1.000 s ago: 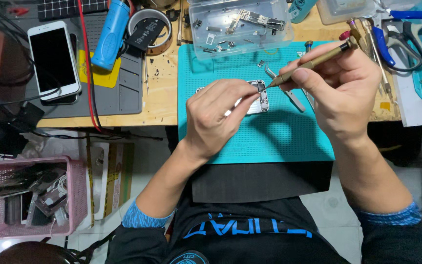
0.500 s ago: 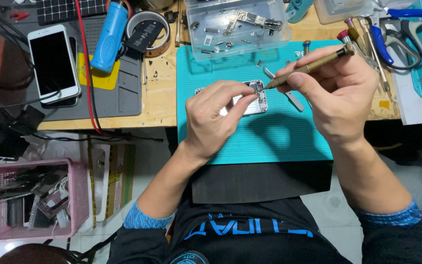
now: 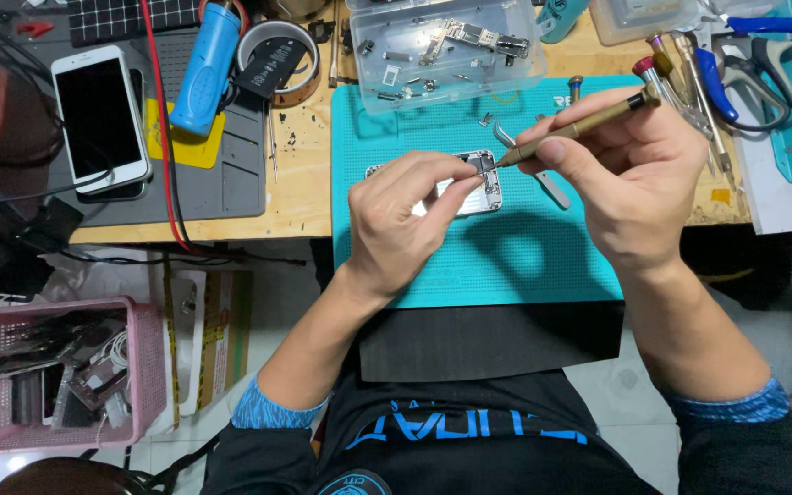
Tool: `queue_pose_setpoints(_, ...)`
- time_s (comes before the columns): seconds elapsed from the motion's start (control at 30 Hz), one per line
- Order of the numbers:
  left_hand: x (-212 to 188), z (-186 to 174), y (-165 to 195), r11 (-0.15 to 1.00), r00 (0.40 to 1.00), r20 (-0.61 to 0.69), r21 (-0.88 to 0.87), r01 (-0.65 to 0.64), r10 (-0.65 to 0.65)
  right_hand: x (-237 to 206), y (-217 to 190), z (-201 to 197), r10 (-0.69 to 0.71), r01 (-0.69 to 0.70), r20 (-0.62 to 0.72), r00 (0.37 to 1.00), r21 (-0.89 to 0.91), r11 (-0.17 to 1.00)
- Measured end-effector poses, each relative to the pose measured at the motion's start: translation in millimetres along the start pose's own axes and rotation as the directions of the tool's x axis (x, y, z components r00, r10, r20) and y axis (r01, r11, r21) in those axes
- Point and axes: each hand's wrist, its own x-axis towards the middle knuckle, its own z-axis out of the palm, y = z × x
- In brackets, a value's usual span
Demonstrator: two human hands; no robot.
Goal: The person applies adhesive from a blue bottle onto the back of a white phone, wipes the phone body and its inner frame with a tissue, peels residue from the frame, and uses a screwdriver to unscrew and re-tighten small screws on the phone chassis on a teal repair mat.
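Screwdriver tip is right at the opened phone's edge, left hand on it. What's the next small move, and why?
Probably seat the tip squarely before turning. The right hand holds the brass screwdriver slanted, its tip at the top right corner of the opened phone, while the left hand pins the phone on the teal mat. Whether the tip is engaged is too small to tell.

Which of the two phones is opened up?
The small phone on the teal mat, under the hands, shows its insides. The white phone on the grey mat is closed, screen dark.

Head cam, looking straight down, close over workbench (image 3: 304, 197).
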Motion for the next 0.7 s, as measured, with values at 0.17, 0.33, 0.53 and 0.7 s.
queue_pose_setpoints(0.17,0.0,0.7,0.3,1.000,1.000,0.004,0.006,-0.001,0.001,0.4,0.0,0.8,-0.009,0.009,0.000,1.000,-0.023,1.000)
queue_pose_setpoints(0.33,-2.7,-0.7,-3.6,0.995,0.995,0.064,0.068,0.076,-0.080,-1.7,3.3,-2.9,0.005,-0.006,-0.015,1.000,-0.041,0.999)
queue_pose_setpoints(0.53,-8.0,-3.2,-24.6,0.962,0.955,0.296,0.267,-0.056,-0.026,-3.8,18.4,-16.0,0.007,-0.003,0.019,1.000,-0.209,0.978)
queue_pose_setpoints(0.7,-14.2,7.4,-38.3,0.939,0.936,0.352,0.320,-0.126,0.005,-11.0,35.1,-20.0,0.001,0.021,0.069,0.998,-0.320,0.947)
